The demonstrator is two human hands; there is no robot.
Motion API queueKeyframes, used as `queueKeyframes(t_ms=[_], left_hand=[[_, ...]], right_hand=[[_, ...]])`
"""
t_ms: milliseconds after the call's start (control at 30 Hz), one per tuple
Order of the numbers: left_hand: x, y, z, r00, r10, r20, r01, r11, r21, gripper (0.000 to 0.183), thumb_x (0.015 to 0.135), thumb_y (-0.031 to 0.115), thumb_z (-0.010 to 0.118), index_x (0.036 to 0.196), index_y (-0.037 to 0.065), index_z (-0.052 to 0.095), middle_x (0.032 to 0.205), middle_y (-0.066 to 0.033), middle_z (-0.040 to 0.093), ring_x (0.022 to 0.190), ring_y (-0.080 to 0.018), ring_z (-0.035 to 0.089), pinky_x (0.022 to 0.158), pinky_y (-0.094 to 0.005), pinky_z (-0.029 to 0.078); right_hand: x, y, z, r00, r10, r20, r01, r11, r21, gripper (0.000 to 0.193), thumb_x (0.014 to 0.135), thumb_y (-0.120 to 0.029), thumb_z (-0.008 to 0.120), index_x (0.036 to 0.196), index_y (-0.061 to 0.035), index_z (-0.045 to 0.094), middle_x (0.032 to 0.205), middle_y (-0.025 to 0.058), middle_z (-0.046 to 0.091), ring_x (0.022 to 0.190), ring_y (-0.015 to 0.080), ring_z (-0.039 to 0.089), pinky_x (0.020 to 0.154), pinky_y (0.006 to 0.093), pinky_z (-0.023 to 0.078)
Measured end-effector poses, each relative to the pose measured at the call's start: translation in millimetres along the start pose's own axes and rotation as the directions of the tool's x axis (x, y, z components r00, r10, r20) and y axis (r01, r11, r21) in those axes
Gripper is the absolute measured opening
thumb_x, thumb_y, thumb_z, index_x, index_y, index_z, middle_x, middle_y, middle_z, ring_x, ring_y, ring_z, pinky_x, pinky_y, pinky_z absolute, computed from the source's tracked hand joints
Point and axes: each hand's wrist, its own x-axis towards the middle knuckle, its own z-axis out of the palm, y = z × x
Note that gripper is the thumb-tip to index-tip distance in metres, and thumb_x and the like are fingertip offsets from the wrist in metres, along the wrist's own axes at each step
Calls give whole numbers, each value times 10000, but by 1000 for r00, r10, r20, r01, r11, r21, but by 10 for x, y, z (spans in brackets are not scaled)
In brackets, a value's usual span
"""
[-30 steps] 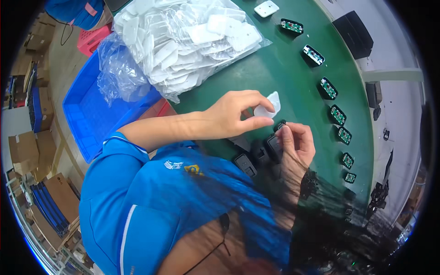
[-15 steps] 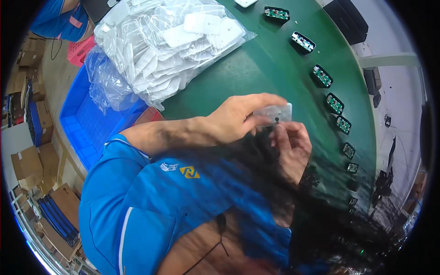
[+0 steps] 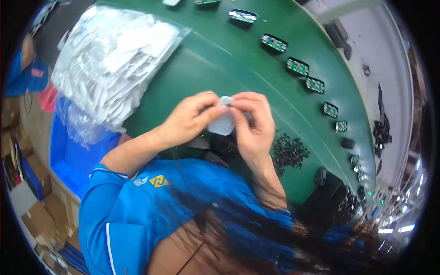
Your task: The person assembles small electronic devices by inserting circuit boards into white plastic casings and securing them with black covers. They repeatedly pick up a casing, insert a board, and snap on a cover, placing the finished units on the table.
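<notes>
Between my hands is a small white plastic cover (image 3: pixel 222 125) with rounded corners, raised above the green table. My left hand (image 3: pixel 192 117) pinches its upper end between thumb and fingers. From the other side, the thumb and fingertips of my right hand (image 3: pixel 255 123) close on a tiny black part (image 3: pixel 229 105) at the cover's upper edge; the fingertips partly hide it. Below the cover, close to my body, lie dark casings (image 3: pixel 223 145), partly covered by my right hand. A heap of small black parts (image 3: pixel 290 153) spreads on the table right of my right wrist.
A clear bag of white plastic covers (image 3: pixel 114 59) lies at the left, beside a blue bin (image 3: pixel 68 153). Black casings with green circuit boards (image 3: pixel 298 67) form a curved row along the table's right side. A black box (image 3: pixel 323 201) stands near right. Another person's blue sleeve (image 3: pixel 27 75) shows far left.
The view has turned, so table and bag sit further left. My hands have drawn closer to my body, and the cover has been turned from lying sideways to pointing lengthwise toward me.
</notes>
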Motion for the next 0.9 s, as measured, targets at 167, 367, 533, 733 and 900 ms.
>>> queueKeyframes(t_ms=[167,367,533,733,900], left_hand=[[61,195,37,981,-137,-135,115,981,-159,95,911,95,559,969,24,582,737,-9,558,576,-52,513,483,-196,406],[23,119,160,955,205,-213,-184,976,115,145,879,-41,551,996,19,613,756,-43,567,583,-78,555,470,-216,433],[-21,115,171,934,285,-215,-251,952,174,144,855,-67,565,969,3,620,771,-71,572,575,-105,570,476,-224,443],[15,183,196,975,57,-215,-117,953,-278,518,895,2,555,1376,34,364,839,-68,612,727,-125,622,652,-248,523],[13,78,169,979,-24,-202,-87,850,-519,245,922,26,531,1141,-52,457,1032,-115,609,897,-167,643,794,-283,546]], right_hand=[[40,-48,-72,989,-24,-143,5,991,-136,103,763,0,663,858,-15,624,911,124,563,827,269,572,675,339,470],[27,-144,-126,993,-104,-48,84,947,-311,106,727,-87,681,794,-58,605,837,94,545,791,294,538,670,394,419],[22,-253,-181,949,307,74,-314,942,120,71,803,-42,663,841,-12,612,828,75,551,713,154,556,605,273,427],[-32,-171,-137,994,64,-89,-79,981,-178,73,803,-14,678,842,-3,617,822,79,557,665,141,538,541,255,430],[-38,-57,-80,992,-16,-124,-36,915,-402,101,781,-35,705,822,-17,615,770,86,556,627,180,528,511,283,421]])
